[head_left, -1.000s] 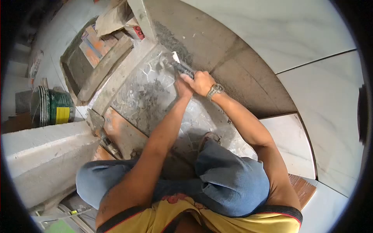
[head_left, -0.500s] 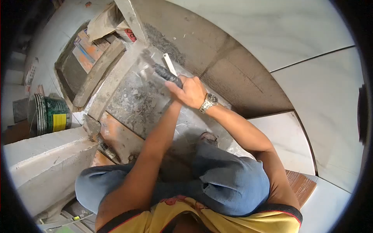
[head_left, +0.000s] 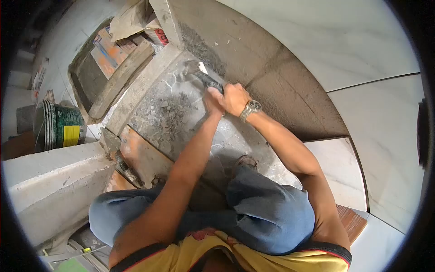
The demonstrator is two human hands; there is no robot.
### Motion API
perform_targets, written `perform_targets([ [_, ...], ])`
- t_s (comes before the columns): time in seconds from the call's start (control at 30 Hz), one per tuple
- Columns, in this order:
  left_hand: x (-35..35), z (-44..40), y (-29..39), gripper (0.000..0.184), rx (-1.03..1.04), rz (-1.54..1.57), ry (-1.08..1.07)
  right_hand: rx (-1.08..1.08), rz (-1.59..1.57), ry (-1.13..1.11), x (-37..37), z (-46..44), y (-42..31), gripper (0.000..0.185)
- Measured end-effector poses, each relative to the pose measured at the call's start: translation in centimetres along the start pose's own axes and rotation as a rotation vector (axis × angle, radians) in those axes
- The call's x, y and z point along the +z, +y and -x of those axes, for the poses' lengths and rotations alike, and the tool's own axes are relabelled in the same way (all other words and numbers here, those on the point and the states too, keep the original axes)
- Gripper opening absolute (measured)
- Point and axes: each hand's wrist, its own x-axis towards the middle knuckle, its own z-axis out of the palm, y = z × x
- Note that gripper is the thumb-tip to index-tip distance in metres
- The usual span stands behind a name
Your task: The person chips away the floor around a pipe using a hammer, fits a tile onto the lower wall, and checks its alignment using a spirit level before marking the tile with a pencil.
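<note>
Both of my hands are closed at the black handle of a hammer [head_left: 210,81], whose head is smeared by motion near the floor corner. My right hand [head_left: 236,99], with a metal watch at the wrist, wraps the rear of the handle. Pressed close beside it, my left hand [head_left: 213,100] grips there too, its fingers partly hidden. A white strip [head_left: 202,68] shows just past the handle; I cannot tell whether it is held. Beneath lies the rough grey floor [head_left: 181,97] with broken chips and dust.
A low concrete kerb [head_left: 140,93] borders the floor on the left. A trowel [head_left: 111,144] leans near a white ledge [head_left: 59,165]. Farther left stands a green bucket [head_left: 68,122] with a yellow label. Large white tiles [head_left: 376,113] cover the right wall above bare brown plaster [head_left: 267,68].
My hands and the hammer have shifted right in the view, and the left hand sits closer to the right. The whole scene has also slid slightly right as my head turned.
</note>
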Motion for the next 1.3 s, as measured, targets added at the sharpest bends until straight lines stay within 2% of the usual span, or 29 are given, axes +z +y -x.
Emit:
perform_targets([
  [0.1,-0.1,0.0,0.0,0.036,0.011,-0.004,0.014,-0.229,-0.088,0.099,-2.7,3.3,-4.5,0.070],
  [0.2,0.0,-0.2,-0.4,0.035,0.022,-0.003,0.012,-0.460,-0.136,0.236,-3.5,4.8,-5.9,0.066],
  [0.3,0.1,-0.3,-0.2,0.034,0.031,-0.002,0.003,-0.057,-0.102,0.106,1.5,-0.1,0.8,0.058],
  [0.4,0.4,-0.3,-0.2,0.033,0.047,0.009,0.008,-0.077,-0.076,0.184,2.6,-1.0,0.4,0.067],
  [0.43,0.2,0.1,-0.4,0.033,0.046,0.016,0.007,-0.105,-0.130,0.143,1.6,0.4,-1.4,0.065],
  [0.5,0.5,0.2,-0.6,0.032,0.044,0.032,0.012,-0.190,-0.208,0.056,-3.3,3.4,-6.1,0.062],
  [0.6,0.2,0.2,-1.1,0.031,0.045,0.053,0.004,-0.440,-0.229,0.157,-4.5,4.7,-6.3,0.072],
  [0.67,0.2,0.0,-1.5,0.031,0.057,0.109,-0.008,-0.169,-0.144,0.110,-0.7,0.8,-1.3,0.075],
  [0.7,0.9,-0.2,-2.4,0.030,0.061,0.163,-0.017,-0.033,-0.099,0.081,1.2,-0.4,0.9,0.077],
  [0.73,1.7,-0.6,-3.8,0.030,0.071,0.275,-0.028,-0.013,-0.078,0.060,1.6,-0.6,1.8,0.076],
  [0.8,4.7,-2.4,-9.0,0.027,0.047,0.681,-0.099,0.047,-0.061,0.036,2.1,-1.1,2.2,0.074],
  [0.83,5.8,-2.8,-9.4,0.026,0.038,0.804,-0.117,0.040,-0.149,-0.004,1.4,0.2,1.0,0.076],
  [0.87,6.9,-3.2,-9.9,0.025,0.026,0.928,-0.134,-0.071,-0.207,0.081,0.6,1.5,-0.3,0.076],
  [0.9,7.7,-3.2,-10.4,0.025,0.042,0.916,-0.122,-0.182,-0.274,0.157,0.0,2.5,-1.3,0.075],
  [1.0,7.1,-2.1,-11.1,0.025,0.086,0.842,-0.102,-0.199,-0.258,0.109,-1.0,3.2,-2.5,0.077],
  [1.07,6.7,-2.1,-10.4,0.026,0.134,0.802,-0.087,-0.067,-0.200,0.102,-0.1,1.7,-1.3,0.077],
  [1.13,1.6,-0.4,-3.5,0.038,0.092,0.019,-0.151,0.097,-0.191,0.086,2.4,-0.7,1.4,0.078],
  [1.17,-1.1,0.5,0.2,0.044,0.098,-0.344,-0.199,0.077,-0.175,0.069,2.9,-0.6,1.8,0.079],
  [1.2,-1.8,0.9,1.2,0.044,0.072,-0.460,-0.209,0.059,-0.162,0.050,3.2,-0.4,1.8,0.081],
  [1.23,-2.1,0.9,1.0,0.044,0.019,-0.406,-0.169,0.036,-0.146,0.034,2.2,0.1,0.7,0.082],
  [1.27,-2.4,0.7,0.9,0.044,-0.039,-0.320,-0.106,-0.009,-0.235,-0.066,0.9,1.6,0.0,0.063],
  [1.3,-2.3,0.6,0.8,0.045,-0.111,-0.202,-0.009,-0.044,-0.258,-0.085,1.0,2.8,-0.2,0.057],
])
